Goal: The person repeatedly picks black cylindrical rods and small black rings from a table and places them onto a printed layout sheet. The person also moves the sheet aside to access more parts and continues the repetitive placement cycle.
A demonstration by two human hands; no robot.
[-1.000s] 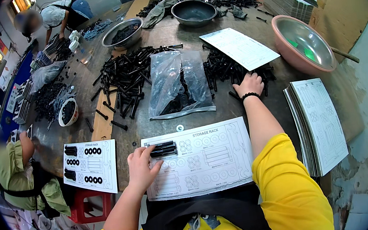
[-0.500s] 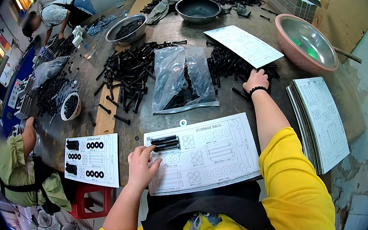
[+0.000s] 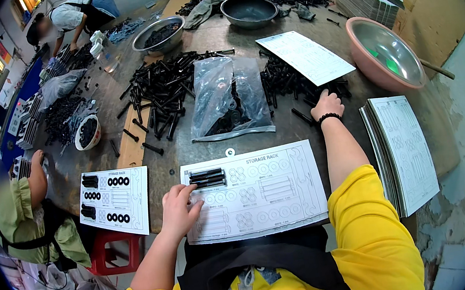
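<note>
Black bolts (image 3: 207,178) seem mid-layout: left hand (image 3: 181,210), thumb spread, touches them; right hand (image 3: 328,106), grip hidden, meets the bolt pile (image 3: 283,82); separating one seems needed next.

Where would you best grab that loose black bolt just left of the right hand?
Probably mid-shank: pinch the loose black bolt across its length from above, coming in from the near left. It is long and thin, lies slantwise on the table, and has bare surface on that side, while the right hand crowds its other end.

A head-worn fisheye looks down across the table (image 3: 289,131).
</note>
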